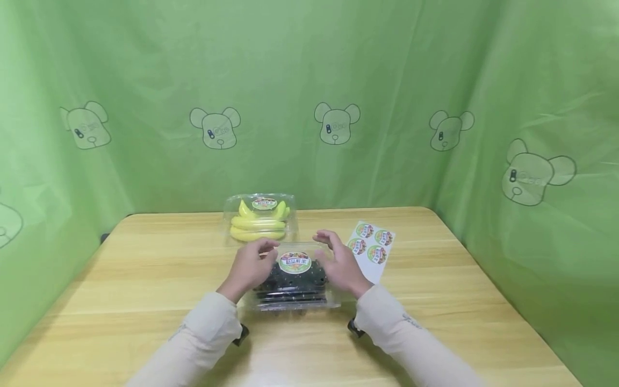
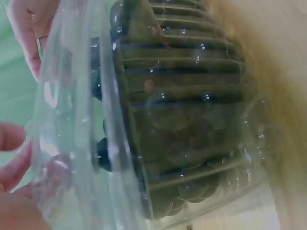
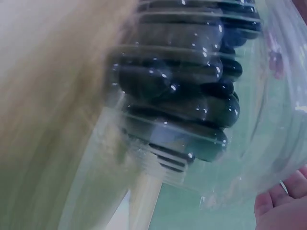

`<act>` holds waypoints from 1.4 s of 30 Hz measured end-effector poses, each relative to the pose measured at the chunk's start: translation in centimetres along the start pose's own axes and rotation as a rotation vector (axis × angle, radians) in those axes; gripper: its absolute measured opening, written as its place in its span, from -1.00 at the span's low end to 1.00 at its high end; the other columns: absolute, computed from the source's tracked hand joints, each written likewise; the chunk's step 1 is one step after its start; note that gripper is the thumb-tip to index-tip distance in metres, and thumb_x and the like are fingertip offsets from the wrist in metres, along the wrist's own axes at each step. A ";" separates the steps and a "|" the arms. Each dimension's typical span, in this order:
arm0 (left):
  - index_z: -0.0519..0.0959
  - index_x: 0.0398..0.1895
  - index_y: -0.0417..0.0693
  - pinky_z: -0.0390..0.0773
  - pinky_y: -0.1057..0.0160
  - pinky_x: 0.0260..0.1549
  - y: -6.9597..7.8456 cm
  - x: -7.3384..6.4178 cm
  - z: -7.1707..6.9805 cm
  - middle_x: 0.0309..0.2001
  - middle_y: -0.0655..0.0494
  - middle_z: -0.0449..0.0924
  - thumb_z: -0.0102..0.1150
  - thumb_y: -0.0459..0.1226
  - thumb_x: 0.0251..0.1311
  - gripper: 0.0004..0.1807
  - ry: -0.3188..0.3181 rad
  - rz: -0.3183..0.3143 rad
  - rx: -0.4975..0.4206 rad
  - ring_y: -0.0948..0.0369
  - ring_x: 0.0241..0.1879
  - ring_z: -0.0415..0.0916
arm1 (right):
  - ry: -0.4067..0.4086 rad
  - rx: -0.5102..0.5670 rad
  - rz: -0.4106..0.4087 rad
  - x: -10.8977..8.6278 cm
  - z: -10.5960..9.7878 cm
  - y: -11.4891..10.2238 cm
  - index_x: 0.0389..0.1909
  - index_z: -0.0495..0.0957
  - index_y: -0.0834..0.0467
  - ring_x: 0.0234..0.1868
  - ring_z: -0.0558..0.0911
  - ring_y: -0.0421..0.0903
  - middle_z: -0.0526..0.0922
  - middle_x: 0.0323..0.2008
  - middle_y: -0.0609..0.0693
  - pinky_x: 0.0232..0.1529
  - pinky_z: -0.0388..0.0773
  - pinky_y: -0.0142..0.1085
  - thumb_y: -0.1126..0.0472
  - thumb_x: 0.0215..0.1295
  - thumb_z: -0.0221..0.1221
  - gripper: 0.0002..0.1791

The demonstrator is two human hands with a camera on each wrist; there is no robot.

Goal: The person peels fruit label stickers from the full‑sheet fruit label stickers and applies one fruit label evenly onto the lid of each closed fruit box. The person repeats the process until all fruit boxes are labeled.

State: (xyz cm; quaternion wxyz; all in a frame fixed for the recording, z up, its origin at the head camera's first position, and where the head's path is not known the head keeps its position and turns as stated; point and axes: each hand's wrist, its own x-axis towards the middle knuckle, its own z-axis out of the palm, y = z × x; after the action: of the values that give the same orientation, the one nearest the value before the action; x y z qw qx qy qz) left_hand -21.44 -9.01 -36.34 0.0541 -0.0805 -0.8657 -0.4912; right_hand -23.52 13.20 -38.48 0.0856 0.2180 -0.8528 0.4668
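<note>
A clear plastic clamshell box (image 1: 309, 305) of dark grapes (image 1: 290, 286) sits at the middle of the table. On its lid is a round fruit label (image 1: 295, 263). My left hand (image 1: 250, 269) is at the left side of the lid, fingers loosely bent, thumb apart from them. Opposite it, my right hand (image 1: 342, 267) is at the right side in a similar pose. In both wrist views the clear wall and the grapes (image 3: 177, 86) fill most of the picture. Whether the fingertips touch the lid cannot be told.
Behind the grape box stands another clear box with yellow bananas (image 1: 258, 235), its lid bearing a similar label (image 1: 264, 203). A white sheet of round stickers (image 1: 367, 269) lies beside my right hand. Green curtains (image 1: 290, 64) surround the wooden table (image 1: 145, 269).
</note>
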 end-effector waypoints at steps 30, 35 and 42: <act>-0.21 0.50 -0.32 -0.14 -0.22 0.37 -4.1 -3.6 -1.1 0.47 -0.36 -0.13 -0.58 0.25 0.42 -0.09 0.059 -0.311 -0.148 -0.27 0.42 -0.14 | 0.161 0.389 0.392 -3.1 0.8 1.1 0.45 -0.14 0.39 0.45 0.00 0.27 -0.02 0.44 0.40 0.44 -0.08 0.07 0.08 0.54 -0.17 -0.32; -0.23 0.52 -0.26 -0.19 -0.25 0.37 -4.0 -3.6 -0.7 0.49 -0.29 -0.18 -0.57 0.26 0.41 -0.09 0.028 -0.331 -0.161 -0.25 0.44 -0.20 | 0.130 0.430 0.419 -3.1 1.3 0.8 0.44 -0.13 0.40 0.45 -0.01 0.28 -0.04 0.44 0.40 0.44 -0.08 0.08 0.08 0.54 -0.17 -0.33; -0.20 0.50 -0.33 -0.19 -0.25 0.36 -4.0 -3.6 -0.1 0.49 -0.31 -0.18 -0.56 0.21 0.45 -0.13 0.020 -0.331 -0.170 -0.26 0.43 -0.20 | 0.118 0.421 0.424 -3.1 1.6 0.6 0.42 -0.11 0.45 0.44 -0.02 0.31 -0.04 0.43 0.42 0.43 -0.07 0.09 0.07 0.54 -0.16 -0.31</act>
State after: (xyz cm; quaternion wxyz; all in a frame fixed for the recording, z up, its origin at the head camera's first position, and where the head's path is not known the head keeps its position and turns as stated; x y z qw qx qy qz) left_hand -18.71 -11.46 -40.29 -0.0260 0.0635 -0.8218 -0.5656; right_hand -20.95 13.07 -40.92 -0.0113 0.0205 -0.7574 0.6526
